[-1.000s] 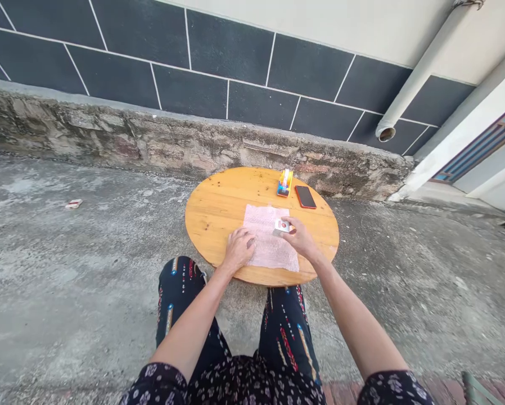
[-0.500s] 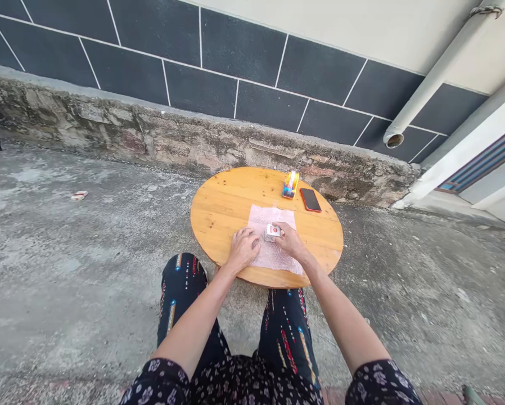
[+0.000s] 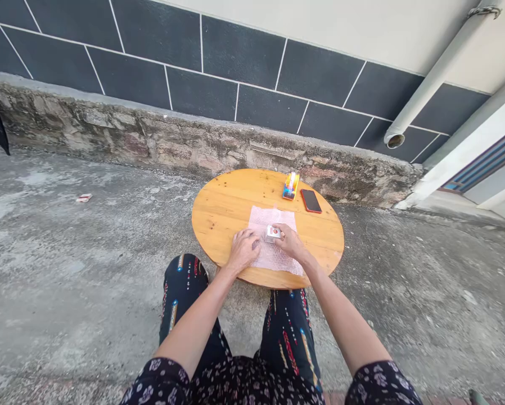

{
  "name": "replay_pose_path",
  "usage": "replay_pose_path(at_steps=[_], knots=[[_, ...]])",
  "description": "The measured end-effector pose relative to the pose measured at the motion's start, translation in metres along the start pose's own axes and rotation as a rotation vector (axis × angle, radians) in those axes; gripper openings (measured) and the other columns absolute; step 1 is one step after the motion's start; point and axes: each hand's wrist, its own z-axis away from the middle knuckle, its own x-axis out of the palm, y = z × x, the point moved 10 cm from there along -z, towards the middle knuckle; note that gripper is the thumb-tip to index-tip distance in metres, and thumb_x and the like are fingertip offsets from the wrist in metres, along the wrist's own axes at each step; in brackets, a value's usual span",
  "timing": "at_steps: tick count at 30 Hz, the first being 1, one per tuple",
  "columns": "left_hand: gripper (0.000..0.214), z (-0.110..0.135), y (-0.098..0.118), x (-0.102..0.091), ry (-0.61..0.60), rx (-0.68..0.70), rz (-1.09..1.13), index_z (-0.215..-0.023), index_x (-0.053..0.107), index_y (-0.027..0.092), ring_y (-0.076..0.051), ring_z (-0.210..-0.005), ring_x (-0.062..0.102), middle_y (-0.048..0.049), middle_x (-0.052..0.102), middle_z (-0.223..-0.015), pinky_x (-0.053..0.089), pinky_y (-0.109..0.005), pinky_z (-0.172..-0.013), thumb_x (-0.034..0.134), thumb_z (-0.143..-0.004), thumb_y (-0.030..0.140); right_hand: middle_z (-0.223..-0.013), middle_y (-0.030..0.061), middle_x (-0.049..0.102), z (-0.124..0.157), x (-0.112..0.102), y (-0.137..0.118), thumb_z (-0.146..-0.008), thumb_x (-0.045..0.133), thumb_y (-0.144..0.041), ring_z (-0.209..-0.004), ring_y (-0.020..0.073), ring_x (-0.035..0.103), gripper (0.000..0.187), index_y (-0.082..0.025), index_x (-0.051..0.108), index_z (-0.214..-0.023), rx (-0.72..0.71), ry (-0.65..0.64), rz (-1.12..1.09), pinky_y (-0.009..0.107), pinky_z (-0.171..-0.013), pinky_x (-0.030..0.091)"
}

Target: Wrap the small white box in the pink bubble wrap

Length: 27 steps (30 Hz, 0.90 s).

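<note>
A low round wooden table (image 3: 222,208) stands on the concrete in front of my knees. A pale pink sheet of bubble wrap (image 3: 278,216) lies flat on it. My right hand (image 3: 289,241) pinches a small white box with a red mark (image 3: 272,232) over the middle of the sheet. My left hand (image 3: 244,250) rests with curled fingers on the sheet's near left edge, pressing it down.
At the table's far side lie a yellow and blue tape dispenser (image 3: 290,185) and a red-edged phone (image 3: 310,201). A rough stone ledge (image 3: 151,135) and dark tiled wall run behind. A white drainpipe (image 3: 429,79) ends at right. Litter (image 3: 84,198) lies on the concrete.
My right hand has carried the small box leftward, from the sheet's right edge toward its middle and my left hand. The camera shifted slightly.
</note>
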Motion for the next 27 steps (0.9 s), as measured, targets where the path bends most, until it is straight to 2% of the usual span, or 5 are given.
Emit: replay_pose_path(at_steps=[13, 16, 21, 24, 27], knots=[[0.022, 0.0, 0.001, -0.001, 0.005, -0.001, -0.002, -0.097, 0.07, 0.024, -0.027, -0.12, 0.048, -0.0076, 0.06, -0.125, 0.037, -0.047, -0.103, 0.06, -0.077, 0.022, -0.124, 0.0088, 0.06, 0.001, 0.0, -0.002, -0.069, 0.06, -0.01, -0.113, 0.0252, 0.057, 0.057, -0.022, 0.055, -0.125, -0.05, -0.002, 0.003, 0.043, -0.098, 0.044], [0.023, 0.0, 0.001, -0.002, 0.005, 0.001, 0.0, -0.097, 0.07, 0.024, -0.027, -0.12, 0.048, -0.0077, 0.06, -0.125, 0.037, -0.046, -0.103, 0.06, -0.077, 0.023, -0.132, 0.0094, 0.055, 0.006, -0.009, 0.001, -0.071, 0.061, -0.015, -0.117, 0.0251, 0.054, 0.06, -0.023, 0.05, -0.13, -0.045, 0.042, 0.0, 0.043, -0.1, 0.043], [0.026, -0.001, -0.002, 0.0, 0.0, -0.009, 0.013, -0.098, 0.07, 0.025, -0.028, -0.12, 0.049, -0.0071, 0.061, -0.124, 0.037, -0.046, -0.103, 0.061, -0.074, 0.02, -0.125, 0.0129, 0.059, 0.037, -0.041, 0.033, -0.082, 0.052, -0.026, -0.107, 0.0251, 0.06, 0.044, -0.021, 0.053, -0.126, 0.11, 0.212, 0.034, 0.045, -0.091, 0.048], [0.028, -0.002, -0.005, 0.002, 0.003, -0.018, 0.02, -0.099, 0.07, 0.025, -0.028, -0.12, 0.049, -0.0069, 0.061, -0.124, 0.037, -0.046, -0.103, 0.062, -0.073, 0.02, -0.12, 0.0118, 0.063, 0.06, -0.043, 0.044, -0.081, 0.053, -0.026, -0.112, 0.0274, 0.058, 0.036, -0.022, 0.06, -0.116, 0.151, 0.203, 0.078, 0.049, -0.096, 0.044], [0.027, -0.001, -0.005, 0.003, 0.003, -0.016, 0.021, -0.098, 0.07, 0.025, -0.029, -0.12, 0.049, -0.0071, 0.061, -0.123, 0.037, -0.046, -0.104, 0.062, -0.073, 0.02, -0.126, 0.0092, 0.062, 0.075, -0.036, 0.043, -0.082, 0.054, -0.026, -0.121, 0.029, 0.052, 0.029, -0.023, 0.064, -0.109, 0.152, 0.177, 0.156, 0.052, -0.102, 0.036]])
